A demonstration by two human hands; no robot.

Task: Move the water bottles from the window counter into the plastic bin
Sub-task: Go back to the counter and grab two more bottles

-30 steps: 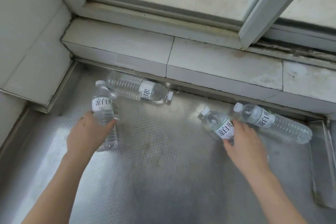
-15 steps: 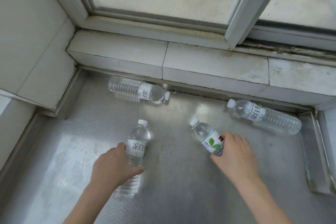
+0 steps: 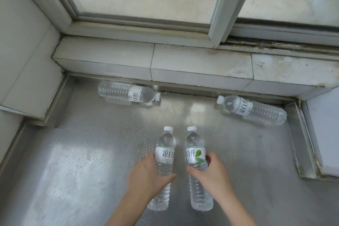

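Both hands have pulled their bottles in from the sides and now hold them side by side near the middle of the steel counter (image 3: 77, 161), caps pointing toward the window. A second ago the left hand was far out by the left wall corner and the right hand was next to the far-right bottle; half a second ago the two bottles were already closer but angled apart. Now the left hand (image 3: 146, 176) is closed around the left bottle (image 3: 163, 169) just below its label, thumb across the front, and the right hand (image 3: 211, 174) is closed around the right bottle (image 3: 198, 169) at the leaf-printed label. The two held bottles are just beside each other, nearly parallel; can't tell if they touch or whether their bases are off the counter. Two more bottles haven't moved: one lying on its side against the tiled ledge at back left (image 3: 126, 93), one lying at back right (image 3: 253, 110) near the counter's right rim. Plastic bin is not in view. Judgement: grasp step is done for the first pair, carry to the bin comes next, and a second trip is needed for the two at the back, so roughly the early half of the task.
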